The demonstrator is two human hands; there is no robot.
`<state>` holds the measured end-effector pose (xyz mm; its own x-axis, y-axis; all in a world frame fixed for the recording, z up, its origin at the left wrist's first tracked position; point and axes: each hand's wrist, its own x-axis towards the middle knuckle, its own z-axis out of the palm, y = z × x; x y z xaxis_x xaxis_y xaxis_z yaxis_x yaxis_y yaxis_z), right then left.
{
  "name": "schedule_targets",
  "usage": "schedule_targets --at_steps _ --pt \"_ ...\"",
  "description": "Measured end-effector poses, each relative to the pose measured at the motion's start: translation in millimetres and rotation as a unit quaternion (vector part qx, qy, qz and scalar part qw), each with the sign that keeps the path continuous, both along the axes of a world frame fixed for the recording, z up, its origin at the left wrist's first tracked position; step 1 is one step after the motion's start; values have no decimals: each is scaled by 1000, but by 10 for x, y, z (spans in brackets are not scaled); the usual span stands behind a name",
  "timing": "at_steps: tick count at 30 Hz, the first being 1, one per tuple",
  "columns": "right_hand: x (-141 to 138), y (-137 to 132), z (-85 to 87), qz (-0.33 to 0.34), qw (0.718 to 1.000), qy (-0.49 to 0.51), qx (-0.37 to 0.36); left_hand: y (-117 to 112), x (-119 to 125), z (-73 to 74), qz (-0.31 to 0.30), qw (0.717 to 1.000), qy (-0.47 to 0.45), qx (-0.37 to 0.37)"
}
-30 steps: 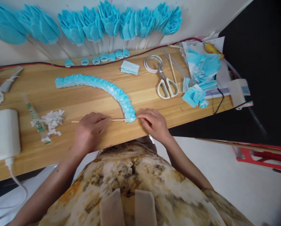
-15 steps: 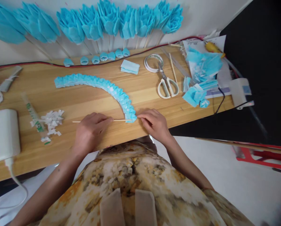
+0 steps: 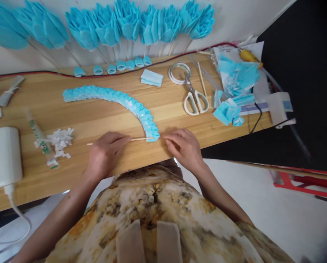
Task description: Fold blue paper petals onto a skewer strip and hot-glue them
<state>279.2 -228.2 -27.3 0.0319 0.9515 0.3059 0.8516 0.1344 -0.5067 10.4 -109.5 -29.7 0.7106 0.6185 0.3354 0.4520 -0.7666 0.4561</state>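
Observation:
My left hand [image 3: 106,151] is closed on a thin wooden stick [image 3: 139,139]. The stick's right tip lies over the near end of a curved strip of folded light-blue petals [image 3: 138,109], which arcs across the table to the upper left. My right hand [image 3: 185,149] is just right of the strip's end, a small gap away. Its fingers are bent loosely and a little apart, with nothing visible in them. Behind the strip lies a small stack of folded blue sheets [image 3: 151,78].
White-handled scissors [image 3: 195,103] lie by a tape roll [image 3: 179,73] and another stick [image 3: 202,80]. Blue scraps [image 3: 229,111] are at right. White paper bits [image 3: 60,142] and a white power bank [image 3: 6,157] are at left. Blue paper flowers [image 3: 127,22] lean on the wall.
My right hand has drawn back slightly to the right, away from the strip's end. The stick in my left hand has shifted a little, its left end showing less.

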Motion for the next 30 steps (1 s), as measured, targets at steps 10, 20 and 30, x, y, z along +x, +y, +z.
schedule_targets --at_steps 10,20,30 --pt "-172 -2 -81 6 1000 4 2 18 24 4 -4 1000 -10 8" --pt "-206 22 -92 5 1000 17 10 -4 36 1 17 1000 10 -14" --pt "-203 50 -97 21 999 32 14 -29 91 41 78 990 31 -116"
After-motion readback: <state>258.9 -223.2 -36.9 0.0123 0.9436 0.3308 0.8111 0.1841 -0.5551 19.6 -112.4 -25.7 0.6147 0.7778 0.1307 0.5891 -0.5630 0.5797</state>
